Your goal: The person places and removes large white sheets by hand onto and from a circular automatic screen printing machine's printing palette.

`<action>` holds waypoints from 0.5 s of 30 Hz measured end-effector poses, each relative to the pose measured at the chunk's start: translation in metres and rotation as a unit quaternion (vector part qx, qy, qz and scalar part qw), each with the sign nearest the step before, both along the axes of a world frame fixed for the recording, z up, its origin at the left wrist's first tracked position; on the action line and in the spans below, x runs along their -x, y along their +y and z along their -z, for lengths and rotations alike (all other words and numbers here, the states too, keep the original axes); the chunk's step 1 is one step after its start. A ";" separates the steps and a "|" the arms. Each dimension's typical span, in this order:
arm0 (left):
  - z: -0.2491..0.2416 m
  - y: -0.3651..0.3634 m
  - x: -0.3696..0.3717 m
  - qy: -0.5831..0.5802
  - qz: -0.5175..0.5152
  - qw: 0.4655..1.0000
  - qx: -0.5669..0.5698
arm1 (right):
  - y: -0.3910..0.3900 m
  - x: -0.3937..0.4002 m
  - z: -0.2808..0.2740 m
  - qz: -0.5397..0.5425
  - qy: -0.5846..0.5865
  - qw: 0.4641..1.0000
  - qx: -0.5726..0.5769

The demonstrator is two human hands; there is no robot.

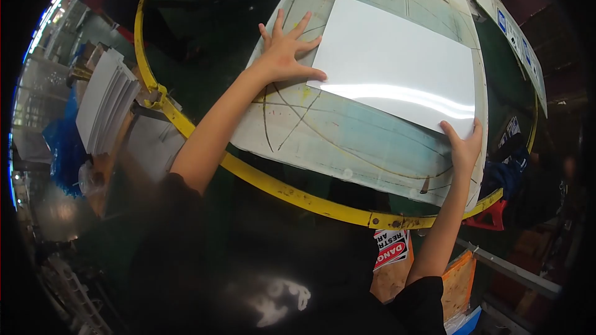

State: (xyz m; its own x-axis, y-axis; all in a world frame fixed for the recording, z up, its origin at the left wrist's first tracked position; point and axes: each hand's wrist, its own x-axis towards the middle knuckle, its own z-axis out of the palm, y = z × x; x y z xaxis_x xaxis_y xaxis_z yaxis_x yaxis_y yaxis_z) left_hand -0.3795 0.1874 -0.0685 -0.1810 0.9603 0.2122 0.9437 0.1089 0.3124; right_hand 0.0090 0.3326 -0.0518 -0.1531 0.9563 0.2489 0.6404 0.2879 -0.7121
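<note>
A glossy white sheet [391, 56] lies on a worn, pale board [366, 142] marked with dark and yellow lines. My left hand [285, 53] rests on the board at the sheet's left edge, fingers spread wide, its thumb touching near the lower left corner. At the lower right corner is my right hand [465, 146], thumb at the bottom edge and a finger by the right edge, held apart. Its other fingers are mostly hidden. A bright band of reflected light crosses the sheet's lower part.
A curved yellow rail [298, 197] runs round the board on my side. Stacked pale sheets [108, 102] stand at left beside blue plastic [62, 142]. A printed panel [512, 40] is at upper right. Red-and-white danger signs [392, 249] lie below the rail.
</note>
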 end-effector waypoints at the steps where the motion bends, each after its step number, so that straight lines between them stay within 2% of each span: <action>1: 0.001 0.000 -0.001 0.010 -0.002 1.000 0.000 | 0.001 -0.001 0.001 -0.007 0.004 1.000 0.007; 12: -0.005 -0.004 -0.001 0.098 0.004 0.995 -0.017 | 0.000 0.003 0.001 -0.014 -0.011 1.000 0.007; 15: -0.013 -0.007 -0.007 0.117 -0.017 0.993 0.012 | 0.000 0.002 0.002 -0.017 -0.034 0.999 -0.008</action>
